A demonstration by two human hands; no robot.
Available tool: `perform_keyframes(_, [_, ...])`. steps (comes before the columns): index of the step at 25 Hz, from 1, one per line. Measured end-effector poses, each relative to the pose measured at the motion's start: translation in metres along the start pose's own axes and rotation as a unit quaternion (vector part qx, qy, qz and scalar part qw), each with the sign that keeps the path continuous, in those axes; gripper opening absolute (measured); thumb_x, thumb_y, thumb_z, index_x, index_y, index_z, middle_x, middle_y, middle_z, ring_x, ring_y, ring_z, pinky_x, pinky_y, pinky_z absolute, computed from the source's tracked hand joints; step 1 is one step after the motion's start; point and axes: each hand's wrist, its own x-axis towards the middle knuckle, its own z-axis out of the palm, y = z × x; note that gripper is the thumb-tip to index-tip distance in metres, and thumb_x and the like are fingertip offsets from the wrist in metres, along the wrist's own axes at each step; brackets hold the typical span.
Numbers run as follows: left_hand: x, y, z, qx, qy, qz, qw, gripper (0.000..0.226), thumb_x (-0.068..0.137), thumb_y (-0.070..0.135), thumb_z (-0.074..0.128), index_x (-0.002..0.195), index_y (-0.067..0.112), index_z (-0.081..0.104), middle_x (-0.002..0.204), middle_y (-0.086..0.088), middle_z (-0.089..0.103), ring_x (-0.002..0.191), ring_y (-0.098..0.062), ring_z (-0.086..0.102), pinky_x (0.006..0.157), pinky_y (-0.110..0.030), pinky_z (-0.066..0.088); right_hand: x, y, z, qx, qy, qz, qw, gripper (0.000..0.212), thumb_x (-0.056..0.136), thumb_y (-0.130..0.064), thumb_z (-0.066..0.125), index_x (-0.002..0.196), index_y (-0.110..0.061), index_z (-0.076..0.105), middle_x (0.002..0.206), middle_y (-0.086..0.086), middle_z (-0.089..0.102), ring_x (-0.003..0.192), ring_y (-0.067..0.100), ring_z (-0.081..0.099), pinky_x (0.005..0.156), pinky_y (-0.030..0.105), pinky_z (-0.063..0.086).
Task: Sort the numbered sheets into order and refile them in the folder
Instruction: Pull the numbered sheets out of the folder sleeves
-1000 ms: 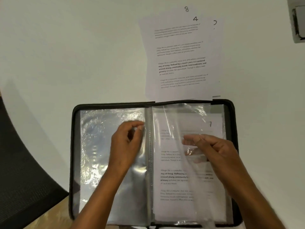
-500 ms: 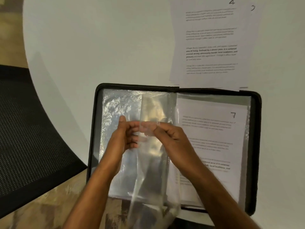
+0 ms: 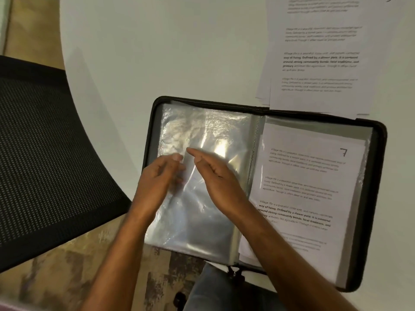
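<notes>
Both hands, left hand (image 3: 160, 176) and right hand (image 3: 215, 173), have fingers loosely straight over the black zip folder's (image 3: 372, 131) crinkly clear plastic sleeves (image 3: 202, 135); static could make two sleeves flip together, skipping one.

Handwritten "7" (image 3: 343, 152) at top right corner of sheet (image 3: 310, 198) in folder's right sleeve. Printed paragraphs on same sheet: bold words "way of living. Defined by a slower pace" legible; lighter lines start "Village life is a peaceful", rest blurred. Loose sheets (image 3: 318, 52) on desk: same bold paragraph, otherwise unreadable.
</notes>
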Motion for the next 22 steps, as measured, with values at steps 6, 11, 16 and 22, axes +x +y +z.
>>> perform_keyframes(6, [0.010, -0.018, 0.007, 0.150, 0.134, 0.041, 0.979, 0.014, 0.101, 0.031, 0.066, 0.090, 0.036, 0.073, 0.081, 0.022, 0.071, 0.074, 0.003, 0.067, 0.078, -0.034, 0.060, -0.009, 0.006, -0.022, -0.025, 0.010, -0.062, 0.998, 0.034, 0.110, -0.027, 0.048, 0.141, -0.029, 0.061, 0.142, -0.016, 0.061, 0.132, -0.007, 0.052, 0.112, 0.019, 0.040])
perform_keyframes(11, [0.015, -0.016, 0.015, 0.206, 0.205, 0.049, 0.956, 0.010, 0.098, 0.032, 0.070, 0.090, 0.035, 0.064, 0.092, 0.016, 0.068, 0.085, -0.007, 0.067, 0.084, -0.044, 0.059, -0.030, 0.025, -0.098, -0.198, 0.185, -0.120, 0.955, 0.038, 0.103, -0.027, 0.054, 0.140, -0.023, 0.057, 0.143, -0.005, 0.058, 0.133, 0.011, 0.052, 0.113, 0.034, 0.041])
perform_keyframes(16, [0.011, -0.011, 0.034, 0.331, 0.288, 0.090, 0.894, 0.062, 0.088, 0.027, 0.079, 0.141, 0.022, 0.047, 0.141, -0.006, 0.048, 0.130, -0.027, 0.045, 0.106, -0.044, 0.038, -0.052, 0.062, -0.177, -0.349, 0.293, -0.102, 0.884, 0.060, 0.099, -0.035, 0.060, 0.152, -0.011, 0.044, 0.158, 0.011, 0.044, 0.147, 0.026, 0.038, 0.123, 0.027, 0.024])
perform_keyframes(22, [0.007, 0.009, 0.095, 0.303, 0.086, 0.257, 0.914, 0.042, 0.096, 0.028, 0.068, 0.136, 0.024, 0.056, 0.138, -0.001, 0.053, 0.128, -0.018, 0.042, 0.102, -0.036, 0.025, -0.058, 0.089, -0.203, -0.460, 0.328, -0.019, 0.825, 0.083, 0.103, -0.058, 0.046, 0.164, -0.010, 0.017, 0.173, 0.013, 0.005, 0.160, 0.032, 0.002, 0.127, 0.050, 0.009])
